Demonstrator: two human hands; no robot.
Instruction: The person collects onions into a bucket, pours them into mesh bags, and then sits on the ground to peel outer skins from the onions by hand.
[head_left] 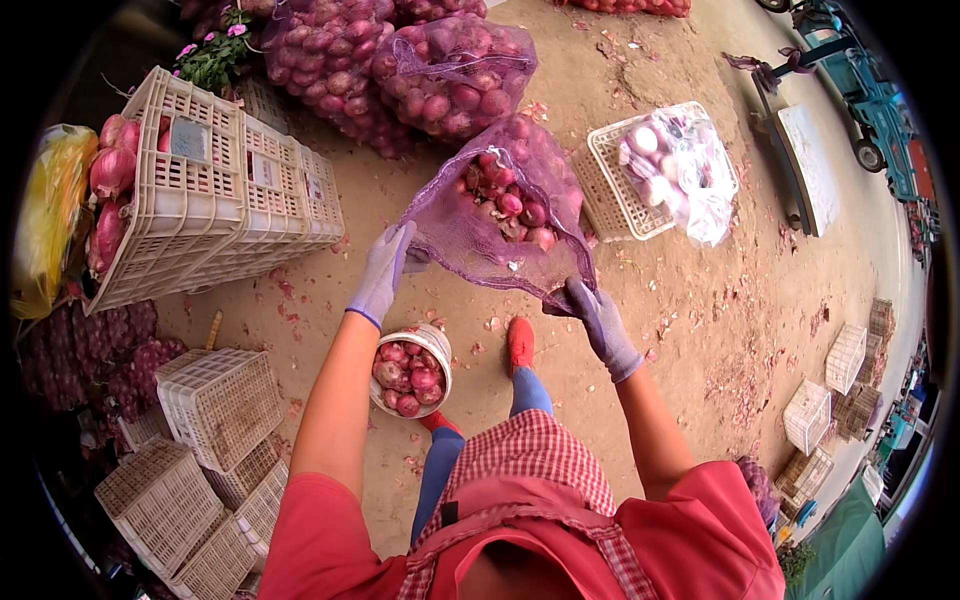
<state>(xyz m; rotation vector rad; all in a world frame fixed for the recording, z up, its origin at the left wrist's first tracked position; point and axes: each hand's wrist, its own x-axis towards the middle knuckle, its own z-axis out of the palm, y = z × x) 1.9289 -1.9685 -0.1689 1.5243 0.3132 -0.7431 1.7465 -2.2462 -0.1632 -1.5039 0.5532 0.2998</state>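
Note:
A purple mesh sack [450, 225] stands before me with its mouth spread wide toward me. Red onions [508, 205] show inside it. My left hand [383, 272], in a pale purple glove, is closed on the left side of the sack's rim. On the right side of the rim, my gloved right hand [600, 325] grips the mesh. Below my left forearm, a white bucket [442, 345] full of red onions [408, 378] sits on the ground by my feet. The fingertips of both hands are partly hidden by the mesh.
Filled onion sacks [455, 80] stand just beyond. Stacked white crates [190, 200] rise at the left, with more crates [225, 410] below. A crate [610, 190] of peeled onions in plastic stands right of the sack. A platform cart [800, 165] is farther right. Onion skins litter the ground.

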